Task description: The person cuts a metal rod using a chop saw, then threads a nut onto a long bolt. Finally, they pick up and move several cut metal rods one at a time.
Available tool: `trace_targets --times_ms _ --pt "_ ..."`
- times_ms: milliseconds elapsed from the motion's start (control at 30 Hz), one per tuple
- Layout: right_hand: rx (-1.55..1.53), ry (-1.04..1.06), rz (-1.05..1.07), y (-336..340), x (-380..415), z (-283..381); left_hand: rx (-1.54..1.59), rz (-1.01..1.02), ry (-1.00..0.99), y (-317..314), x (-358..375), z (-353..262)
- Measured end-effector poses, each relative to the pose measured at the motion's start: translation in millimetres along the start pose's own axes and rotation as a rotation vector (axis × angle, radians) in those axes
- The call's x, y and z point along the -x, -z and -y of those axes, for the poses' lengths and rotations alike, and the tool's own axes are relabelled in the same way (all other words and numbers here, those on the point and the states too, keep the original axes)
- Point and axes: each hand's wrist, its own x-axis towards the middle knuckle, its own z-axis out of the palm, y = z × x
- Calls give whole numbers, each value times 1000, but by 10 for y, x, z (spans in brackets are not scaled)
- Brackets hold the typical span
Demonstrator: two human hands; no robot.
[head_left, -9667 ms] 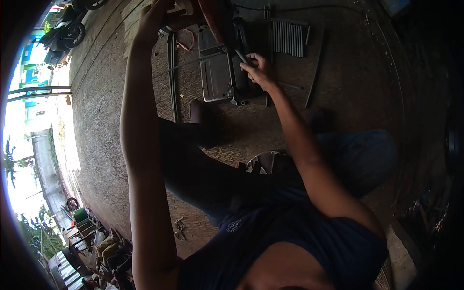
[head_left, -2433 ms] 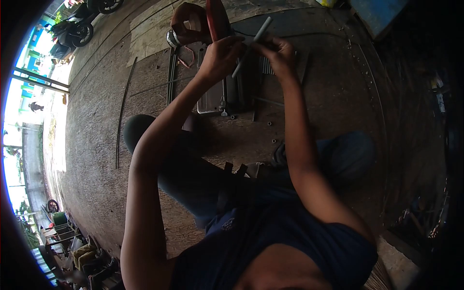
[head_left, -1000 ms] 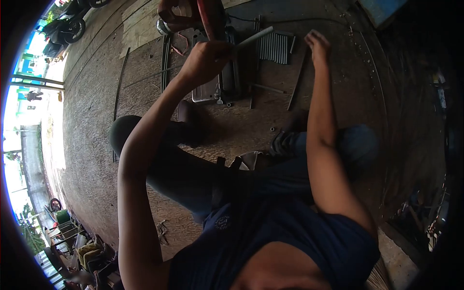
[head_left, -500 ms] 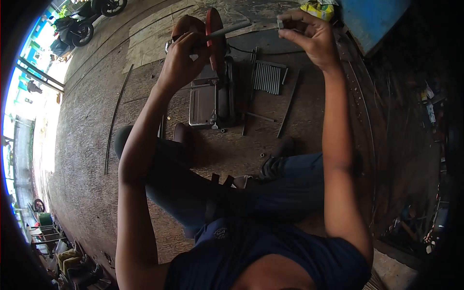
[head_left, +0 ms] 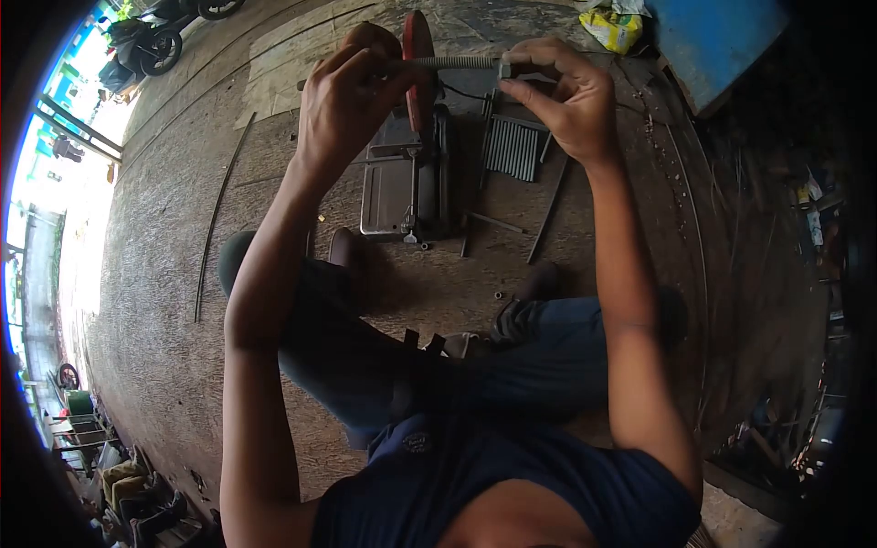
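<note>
A threaded rod (head_left: pixel 461 63) lies level across the top of the head view, its near end gripped in the closed fingers of my left hand (head_left: pixel 338 110). Between thumb and fingertips, my right hand (head_left: pixel 575 100) pinches a hex nut (head_left: pixel 504 69) right at the rod's right tip. Behind the rod and below both hands stands a cut-off saw with a red-faced disc (head_left: pixel 417 73) and a metal base (head_left: pixel 385 196). My left hand hides part of the saw's top.
Several short rods (head_left: pixel 512 149) lie in a row right of the saw. A longer bar (head_left: pixel 548 212) and a small nut (head_left: pixel 498 295) are on the floor. Motorbikes (head_left: pixel 146 50) stand far left; a yellow bag (head_left: pixel 612 32) and blue panel (head_left: pixel 717 46) sit at upper right.
My right hand has moved left, bringing the nut from apart to the rod's tip. The rod has gone from tilted to nearly level in my left hand.
</note>
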Motion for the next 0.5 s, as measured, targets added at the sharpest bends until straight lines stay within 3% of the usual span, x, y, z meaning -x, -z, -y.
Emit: trace_targets --times_ms 200,367,500 --pt "44 -29 -31 -22 33 -42 -24 55 57 -43 26 -12" --pt "117 3 -44 -24 38 -34 -5 -49 -72 -130 31 62" --pt "113 29 -24 -22 34 -43 -10 -51 -62 -155 45 72"
